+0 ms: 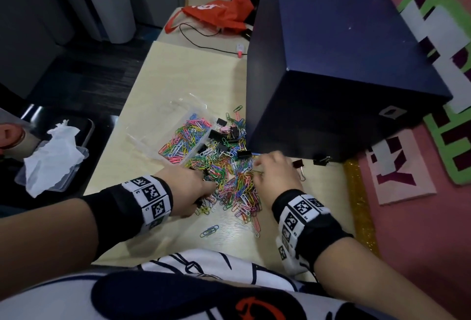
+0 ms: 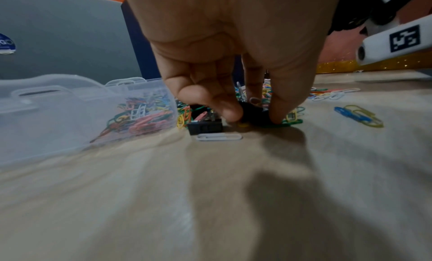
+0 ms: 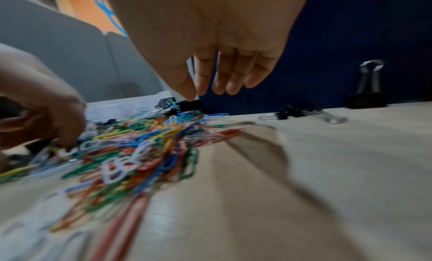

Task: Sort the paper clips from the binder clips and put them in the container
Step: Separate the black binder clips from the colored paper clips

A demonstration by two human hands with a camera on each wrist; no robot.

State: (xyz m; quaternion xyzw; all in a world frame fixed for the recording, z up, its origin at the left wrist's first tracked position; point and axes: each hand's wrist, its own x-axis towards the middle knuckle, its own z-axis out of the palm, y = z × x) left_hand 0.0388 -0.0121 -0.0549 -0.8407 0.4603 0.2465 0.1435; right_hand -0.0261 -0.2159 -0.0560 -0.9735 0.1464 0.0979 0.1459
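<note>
The heap of coloured paper clips (image 1: 229, 179) is lying mid-table, between the two hands, with black binder clips (image 1: 223, 138) mixed in at its 12 o'clock edge. The clear plastic container (image 1: 178, 131) is standing at 10 o'clock of the heap, touching it, already part-filled with paper clips.

The left hand (image 2: 233, 71) is being pressed down at the heap's 9 o'clock side; thumb and fingertips (image 2: 230, 111) are pinched round a small dark object, judged a binder clip (image 2: 253, 113). The right hand (image 3: 219, 61) is being held above the heap's 3 o'clock edge, fingers relaxed and hanging, nothing gripped.

Handling, as judged: paper clips are light, thin, slick with coating, and prone to interlocking, so several are likely to be lifted together; a fingertip pinch or a scoop is called for. Binder clips are stiff and heavier, best taken by the black body, since the wire handles swing.

Two more binder clips (image 1: 309, 163) are lying apart at 3 o'clock, against the dark blue box (image 1: 344, 52).

Hidden or unclear: the pinched object is largely covered by fingers; the right-wrist view is blurred; clips buried in the heap cannot be counted.
</note>
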